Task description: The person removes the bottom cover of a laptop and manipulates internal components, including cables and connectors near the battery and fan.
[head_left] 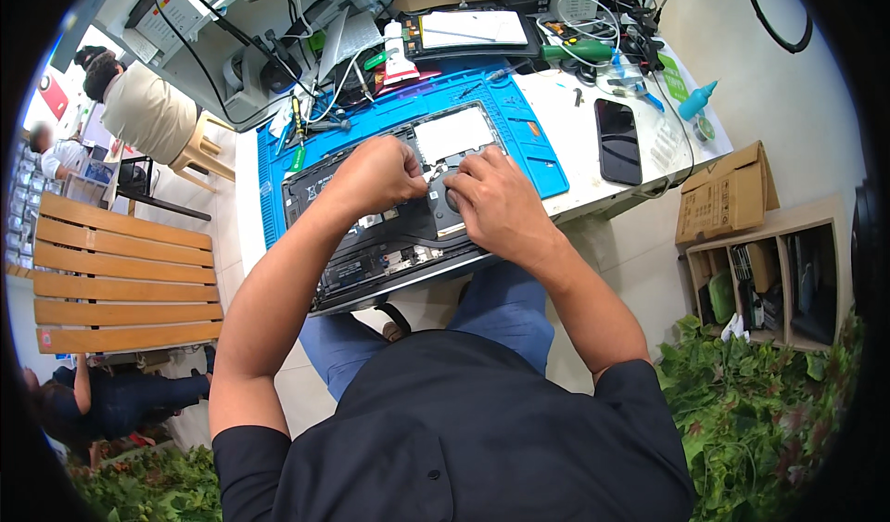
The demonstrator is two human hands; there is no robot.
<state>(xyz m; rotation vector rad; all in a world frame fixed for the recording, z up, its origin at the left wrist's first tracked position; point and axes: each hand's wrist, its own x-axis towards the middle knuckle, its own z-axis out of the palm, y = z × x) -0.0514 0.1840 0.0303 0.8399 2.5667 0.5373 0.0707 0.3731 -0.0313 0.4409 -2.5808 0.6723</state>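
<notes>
Opened laptop [419,222] is mid-frame, long side slanting up to the right, right below both my hands, neither really nearer. Left hand [382,174] looks pinched, right hand [496,193] curled; can't tell if either's gripping anything.

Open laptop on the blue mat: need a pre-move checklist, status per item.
1. Laptop internals exposed: ok, battery visible.
2. Near edge fully supported: cannot tell, the bench edge beneath it is hidden.
3. Left hand at work area: ok, over the laptop's middle; whether its fingertips grip a part, cannot tell.
4. Right hand off the internals: not ok, fingers down over them.
5. Phone clear of laptop: ok, on the white tabletop right of the blue mat.
6. Blue bottle clear of laptop: ok, far right.
</notes>
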